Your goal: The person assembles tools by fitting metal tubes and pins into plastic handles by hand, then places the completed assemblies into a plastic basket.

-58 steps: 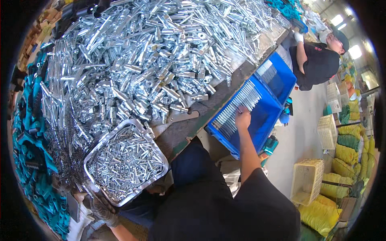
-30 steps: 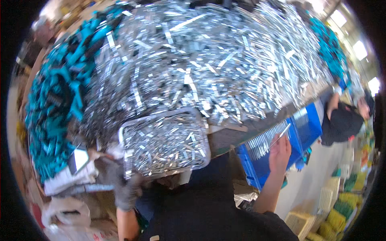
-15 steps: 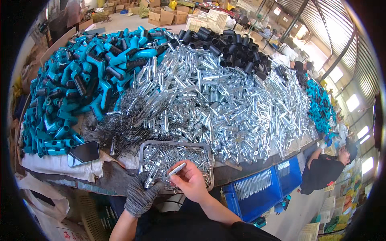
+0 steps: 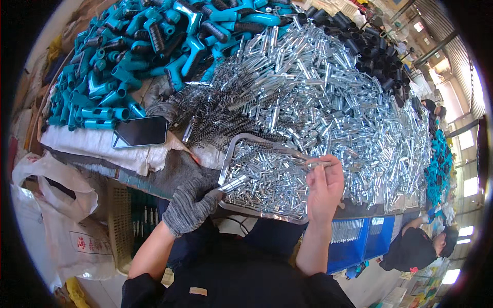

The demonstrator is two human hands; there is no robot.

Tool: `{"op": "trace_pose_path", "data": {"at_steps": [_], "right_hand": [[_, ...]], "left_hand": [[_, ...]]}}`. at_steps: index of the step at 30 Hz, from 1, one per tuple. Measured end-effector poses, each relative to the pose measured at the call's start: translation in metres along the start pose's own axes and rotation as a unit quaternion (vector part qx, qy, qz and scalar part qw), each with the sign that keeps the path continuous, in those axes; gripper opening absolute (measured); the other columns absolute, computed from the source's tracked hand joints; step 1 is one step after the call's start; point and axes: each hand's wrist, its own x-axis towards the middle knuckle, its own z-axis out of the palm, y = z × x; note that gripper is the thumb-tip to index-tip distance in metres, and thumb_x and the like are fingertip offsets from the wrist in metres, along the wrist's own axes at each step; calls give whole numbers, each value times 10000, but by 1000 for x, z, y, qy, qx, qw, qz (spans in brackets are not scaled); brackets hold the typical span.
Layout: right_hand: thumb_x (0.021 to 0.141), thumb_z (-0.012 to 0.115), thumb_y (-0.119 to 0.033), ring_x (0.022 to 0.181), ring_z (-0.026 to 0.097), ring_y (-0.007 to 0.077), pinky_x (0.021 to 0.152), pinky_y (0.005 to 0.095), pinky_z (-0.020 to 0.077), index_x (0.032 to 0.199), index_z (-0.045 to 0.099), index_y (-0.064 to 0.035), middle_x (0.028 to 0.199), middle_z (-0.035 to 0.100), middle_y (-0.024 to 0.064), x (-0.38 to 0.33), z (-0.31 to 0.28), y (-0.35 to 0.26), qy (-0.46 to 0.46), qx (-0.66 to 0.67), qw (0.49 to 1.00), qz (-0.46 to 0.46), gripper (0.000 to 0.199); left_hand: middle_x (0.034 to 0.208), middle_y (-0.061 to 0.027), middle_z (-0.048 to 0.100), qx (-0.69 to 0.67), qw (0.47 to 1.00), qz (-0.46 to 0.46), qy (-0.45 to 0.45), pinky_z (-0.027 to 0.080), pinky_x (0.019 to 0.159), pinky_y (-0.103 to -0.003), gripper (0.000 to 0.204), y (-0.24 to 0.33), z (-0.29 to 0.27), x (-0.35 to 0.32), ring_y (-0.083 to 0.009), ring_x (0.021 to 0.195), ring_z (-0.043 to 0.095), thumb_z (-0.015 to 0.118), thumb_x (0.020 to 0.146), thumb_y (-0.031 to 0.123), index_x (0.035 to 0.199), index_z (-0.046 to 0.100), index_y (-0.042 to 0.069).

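My left hand [image 4: 187,208], in a grey knit glove, is closed on a shiny metal cylinder [image 4: 234,184] that points toward the tray. My bare right hand [image 4: 326,187] is raised at the tray's right end. Its thumb and fingers pinch a small metal pin [image 4: 317,165], partly hidden by the fingers. Between the hands lies a metal-rimmed tray [image 4: 262,214] full of small silvery parts [image 4: 269,179]. Behind it spreads a large heap of shiny metal rods and tubes [image 4: 334,102], with dark coil springs [image 4: 215,115] at its left.
Teal tool housings [image 4: 123,79] are heaped at the far left, black tubes [image 4: 354,43] at the far right. A phone [image 4: 140,132] lies on white cloth. Below the table edge are a blue bin [image 4: 370,241], a woven basket [image 4: 119,226] and a plastic bag [image 4: 61,231]. A co-worker [image 4: 418,249] is at right.
My right hand has moved away from the left hand to the tray's right end, and its wrist has turned upward. The left hand keeps the metal cylinder. The whole view has shifted.
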Motion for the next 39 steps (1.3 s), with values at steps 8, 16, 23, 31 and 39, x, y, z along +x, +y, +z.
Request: {"op": "trace_pose_path", "data": {"at_steps": [8,16,23,31,39], "right_hand": [[927,502,-61,681,484,55,617,205,428,1044,483,-32,932,633,104,-18,36,18,-136,13,989,61,122],[941,500,-91,644,466,53,586,195,399,1020,510,-24,917,643,108,-12,36,23,-125,56,985,104,104],[938,525,-111,642,444,42,598,196,408,1025,515,-41,916,643,123,-7,41,17,-149,83,974,153,112],[929,554,-111,778,574,50,668,204,497,1038,608,-12,981,660,74,-17,58,17,-166,-32,981,98,157],[972,475,-163,856,644,136,693,257,560,1125,610,0,983,657,101,-19,65,28,-179,-22,969,170,262]], "left_hand": [[676,-113,625,8,998,-49,-35,463,583,-310,225,11,6,3,-157,598,573,626,844,185,932,672,-17],[699,-133,640,21,999,32,13,476,608,-325,220,0,13,3,-178,627,597,636,823,172,927,672,-19],[700,-133,650,69,996,56,25,476,608,-326,217,5,9,9,-181,642,612,632,827,178,911,675,-17],[609,-53,584,-140,985,-96,-43,435,534,-286,215,-2,10,12,-118,566,547,613,865,193,869,672,-13],[679,-80,632,17,999,-10,-40,464,589,-298,243,20,-1,10,-123,615,558,626,869,205,957,670,-17]]}}
